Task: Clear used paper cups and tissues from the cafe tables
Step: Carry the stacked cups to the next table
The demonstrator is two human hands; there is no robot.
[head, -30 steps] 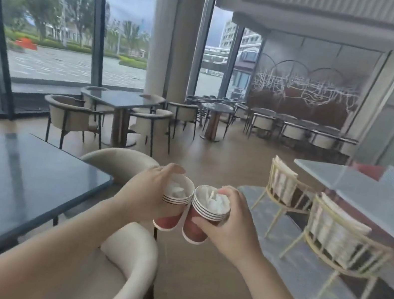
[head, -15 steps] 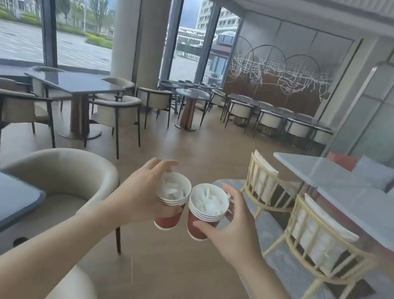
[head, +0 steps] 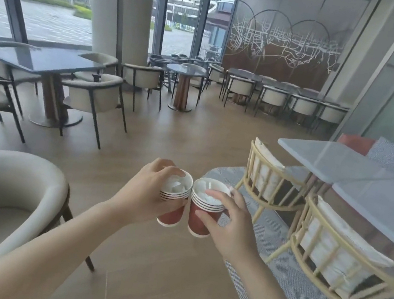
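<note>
Left hand [head: 148, 193] grips the left cup stack [head: 170, 217], right hand [head: 232, 226] the right cup stack [head: 202, 209], tissues [head: 177, 185] inside. I'd keep them upright, walk steady.

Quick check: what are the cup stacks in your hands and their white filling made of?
Left cup stack in the left hand and right cup stack in the right hand: likely paper, matte red walls, thin white rolled rims nested. White filling: probably crumpled tissue, soft irregular folds, though blurred.
</note>
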